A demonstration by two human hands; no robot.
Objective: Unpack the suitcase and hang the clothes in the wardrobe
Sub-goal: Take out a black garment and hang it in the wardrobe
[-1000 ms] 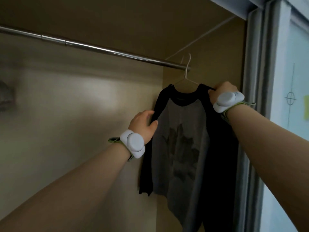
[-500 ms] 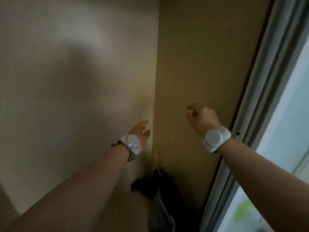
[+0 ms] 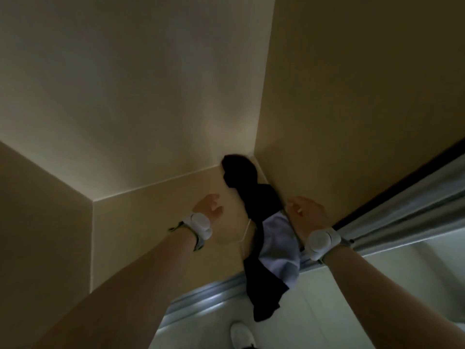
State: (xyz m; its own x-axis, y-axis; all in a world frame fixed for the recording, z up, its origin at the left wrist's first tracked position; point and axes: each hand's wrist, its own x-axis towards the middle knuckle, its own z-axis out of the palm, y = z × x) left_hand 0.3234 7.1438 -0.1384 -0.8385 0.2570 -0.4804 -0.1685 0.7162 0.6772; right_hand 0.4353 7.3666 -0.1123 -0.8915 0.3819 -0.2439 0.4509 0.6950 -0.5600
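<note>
Low over the wardrobe floor (image 3: 151, 222), the left hand (image 3: 208, 209) was held open with its fingers loosely spread. Nothing was gripped in it, and it was kept clear of the garment on that side. The right hand (image 3: 308, 212) was likewise spread and empty, just beside the shirt (image 3: 259, 205). Whether its fingertips brushed the cloth or the wire could not be told through the blur. White bands (image 3: 198, 222) were worn on both wrists. Between the two hands the black and pale-grey shirt was found crumpled, not hung. Its dark upper part was pressed into the corner where the floor met the side wall (image 3: 352, 96), and its lower part was draped out across the door track (image 3: 201, 295) toward the room floor. A thin white hanger (image 3: 246, 231) was seen partly under the cloth, so the two were judged to be joined even now. No rail was in view. Both palms were judged to be placed either side of the heap so that shirt and hanger could be gathered together, since hanging could only be counted done once the hook was set on the rail. A white shoe (image 3: 240, 332) was glimpsed below, outside the track.
</note>
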